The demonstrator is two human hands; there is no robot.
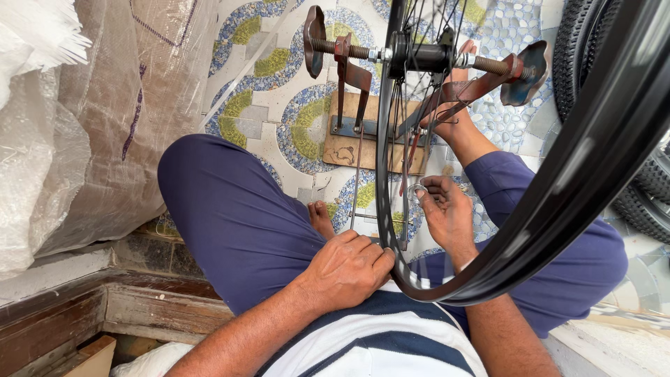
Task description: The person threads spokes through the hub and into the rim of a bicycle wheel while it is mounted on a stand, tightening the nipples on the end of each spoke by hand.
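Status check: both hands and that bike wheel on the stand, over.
Left hand gripping the black wheel rim. Right hand pinching a small round spoke tool at the spokes. Wheel sits in truing stand; nothing in the way.

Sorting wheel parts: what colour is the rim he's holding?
Black rim, glossy; head view shows it, left hand gripping.

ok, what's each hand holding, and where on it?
Left hand grips the black wheel rim at its near edge. Right hand pinches a small round metal tool against a spoke.
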